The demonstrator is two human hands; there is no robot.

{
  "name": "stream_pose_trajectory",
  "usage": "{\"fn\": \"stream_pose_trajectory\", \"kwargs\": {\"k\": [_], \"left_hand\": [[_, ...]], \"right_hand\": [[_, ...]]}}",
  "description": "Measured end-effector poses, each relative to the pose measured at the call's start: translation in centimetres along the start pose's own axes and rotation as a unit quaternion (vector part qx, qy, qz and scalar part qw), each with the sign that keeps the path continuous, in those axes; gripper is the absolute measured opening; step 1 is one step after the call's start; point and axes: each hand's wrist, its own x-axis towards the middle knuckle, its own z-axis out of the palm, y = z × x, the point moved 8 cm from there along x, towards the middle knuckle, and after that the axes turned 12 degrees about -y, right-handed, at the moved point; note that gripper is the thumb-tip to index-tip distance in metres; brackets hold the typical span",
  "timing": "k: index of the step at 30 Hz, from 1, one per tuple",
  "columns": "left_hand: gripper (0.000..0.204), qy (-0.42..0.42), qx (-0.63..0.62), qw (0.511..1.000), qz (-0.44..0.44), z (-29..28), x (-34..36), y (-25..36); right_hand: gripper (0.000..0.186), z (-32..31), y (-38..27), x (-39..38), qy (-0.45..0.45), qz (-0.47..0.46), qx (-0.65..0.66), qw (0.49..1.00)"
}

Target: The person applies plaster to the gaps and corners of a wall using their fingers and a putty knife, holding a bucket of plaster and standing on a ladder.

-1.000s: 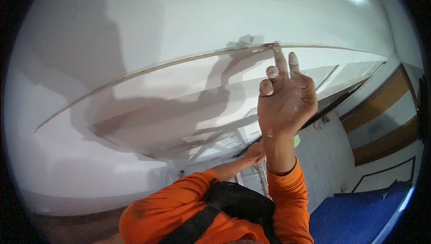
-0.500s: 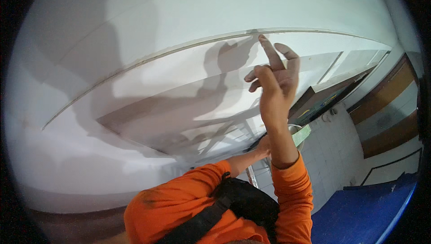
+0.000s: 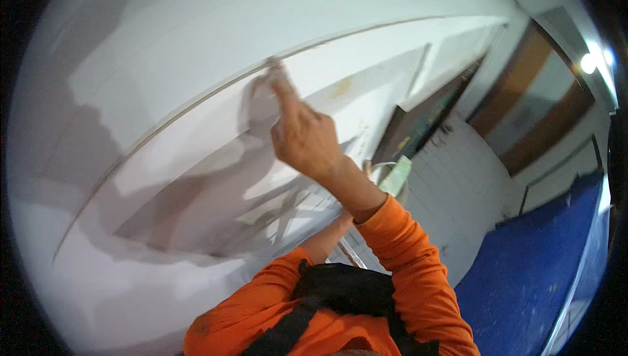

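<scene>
My right hand (image 3: 306,135) is raised in front of a white wall (image 3: 196,35). Its index finger is stretched out, with the tip at a long thin seam (image 3: 176,114) that runs across the wall. The other fingers look curled in, with nothing visible in them; the fingertip is smeared by motion. My left forearm (image 3: 330,235) reaches forward beneath the right one, which hides the left hand. Just beyond the crossing forearms are a pale round-rimmed container (image 3: 386,167) and a light green flat piece (image 3: 396,177); whether my left hand holds either is hidden.
Pale floor tiles (image 3: 451,186) lie below. A blue panel or sheet (image 3: 536,258) stands at the right, with a brown-and-white door (image 3: 536,88) beyond. A dark recess (image 3: 418,127) opens low in the wall. A black bag (image 3: 347,287) hangs across my front.
My right hand has moved left along the seam, and its other fingers have curled in. The view has shifted, so the door and blue panel sit farther left. My left hand is now hidden.
</scene>
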Motion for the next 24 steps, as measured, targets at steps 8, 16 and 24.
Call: {"fn": "stream_pose_trajectory", "kwargs": {"k": [8,16,24], "left_hand": [[0.058,-0.237,-0.213,0.94,-0.123,1.1,-1.1,-2.8],[0.065,-0.183,-0.377,0.888,-0.186,-0.4,-0.9,-2.2],[0.065,-0.269,-0.363,0.875,-0.173,0.6,-0.6,-3.0]], "right_hand": [[0.067,-7.2,10.5,-18.2,-0.196,0.332,0.076,0.919],[0.066,-15.2,5.6,-54.4,-0.111,0.745,-0.255,0.606],[0.062,-10.8,1.8,-58.1,0.125,0.767,-0.183,0.603]]}}
